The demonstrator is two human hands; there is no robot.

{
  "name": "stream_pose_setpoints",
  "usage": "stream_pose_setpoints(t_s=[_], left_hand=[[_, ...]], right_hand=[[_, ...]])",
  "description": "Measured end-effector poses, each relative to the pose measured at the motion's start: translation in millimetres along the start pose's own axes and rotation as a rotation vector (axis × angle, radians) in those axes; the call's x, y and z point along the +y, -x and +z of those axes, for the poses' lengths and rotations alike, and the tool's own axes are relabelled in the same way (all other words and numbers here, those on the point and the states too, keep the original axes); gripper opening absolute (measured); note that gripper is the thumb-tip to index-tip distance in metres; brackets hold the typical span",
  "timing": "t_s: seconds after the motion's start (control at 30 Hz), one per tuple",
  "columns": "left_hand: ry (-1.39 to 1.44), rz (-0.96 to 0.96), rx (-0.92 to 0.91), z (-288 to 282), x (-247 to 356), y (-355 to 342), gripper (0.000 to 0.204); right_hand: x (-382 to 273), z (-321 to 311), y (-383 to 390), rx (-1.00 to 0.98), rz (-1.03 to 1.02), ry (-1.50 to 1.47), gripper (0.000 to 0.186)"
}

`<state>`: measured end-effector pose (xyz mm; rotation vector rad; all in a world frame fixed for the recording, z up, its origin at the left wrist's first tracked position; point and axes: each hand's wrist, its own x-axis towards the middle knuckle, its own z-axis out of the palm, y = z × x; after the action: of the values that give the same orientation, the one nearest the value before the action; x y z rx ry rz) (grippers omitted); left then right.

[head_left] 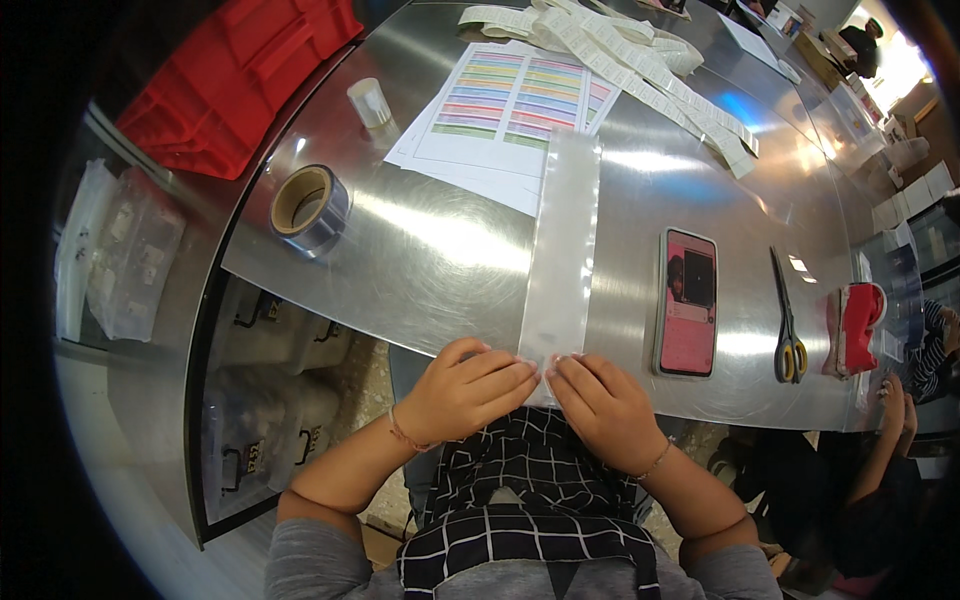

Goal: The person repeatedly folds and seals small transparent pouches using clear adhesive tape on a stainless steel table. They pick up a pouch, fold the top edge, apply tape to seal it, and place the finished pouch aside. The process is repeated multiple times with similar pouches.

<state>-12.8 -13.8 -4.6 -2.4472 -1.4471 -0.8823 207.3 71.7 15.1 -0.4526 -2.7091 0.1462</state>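
Observation:
A long, narrow clear plastic bag [562, 240] lies flat on the steel table, its far end over some printed sheets. Its near end is at the table's front edge, between my two hands. My left hand [480, 390] pinches the left corner of that end, fingers curled together. At the right corner, my right hand [605, 410] grips the same plastic with fingertips close to the left ones. The thumbs are mostly hidden. To the right of the bag lies a phone [687, 303] with a lit pink screen.
Left on the steel table [430, 280] are a tape roll [309, 210] and a small white roll [369, 103]. Colour-striped sheets [510, 95] and long label strips [640, 60] lie beyond. Scissors [786, 320] and a red tape dispenser [857, 325] sit right, near another person's hands [895, 405]. A red crate [235, 80] stands far left.

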Motion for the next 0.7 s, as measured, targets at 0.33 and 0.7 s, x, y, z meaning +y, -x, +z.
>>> stream_pose_setpoints(t_s=[0.33,0.7], left_hand=[[0.418,-0.329,-0.062,-5.2,-5.9,-18.4,0.012],[0.479,-0.484,-0.124,-10.8,-2.3,-30.1,0.017]], right_hand=[[13.2,-18.8,-11.1,0.006,0.191,-0.475,0.023],[8.3,-6.9,-13.0,0.073,0.475,-0.618,0.026]])
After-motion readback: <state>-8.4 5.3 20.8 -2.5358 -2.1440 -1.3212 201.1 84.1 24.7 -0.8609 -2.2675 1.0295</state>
